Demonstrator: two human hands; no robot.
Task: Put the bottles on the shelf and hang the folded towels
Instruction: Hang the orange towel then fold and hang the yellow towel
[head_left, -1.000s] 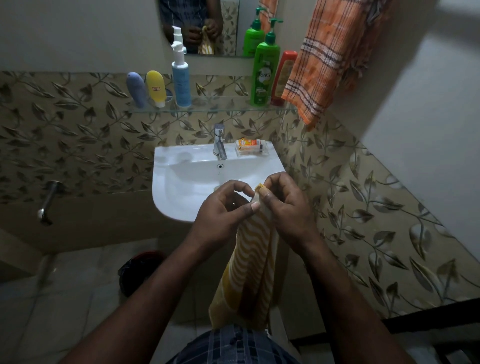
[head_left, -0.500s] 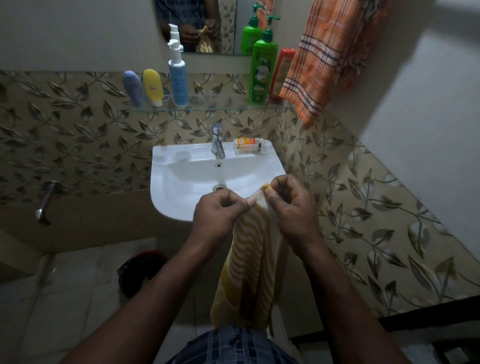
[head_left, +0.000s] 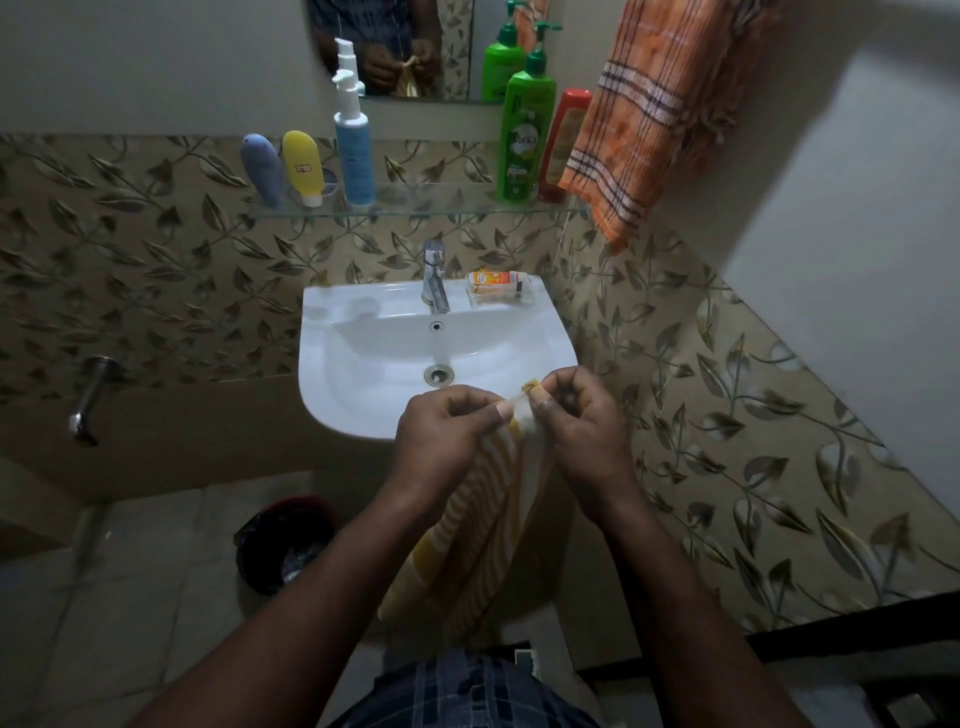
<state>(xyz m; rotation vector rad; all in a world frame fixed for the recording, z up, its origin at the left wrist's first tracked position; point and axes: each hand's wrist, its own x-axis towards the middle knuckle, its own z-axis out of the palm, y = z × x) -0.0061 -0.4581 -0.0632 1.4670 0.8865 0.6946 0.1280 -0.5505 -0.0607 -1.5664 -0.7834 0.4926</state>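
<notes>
Striped towel (head_left: 483, 525) between both hands

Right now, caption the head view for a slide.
Left hand and right hand pinch a yellow-striped towel at the white sink.

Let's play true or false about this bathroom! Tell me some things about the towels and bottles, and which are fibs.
1. The left hand and the right hand both pinch the yellow striped towel. True.
2. The green pump bottle has fallen over. False: it stands upright on the glass shelf.
3. An orange checked towel hangs at the upper right. True.
4. The yellow bottle stands right of the green pump bottle. False: it is left of it.
</notes>
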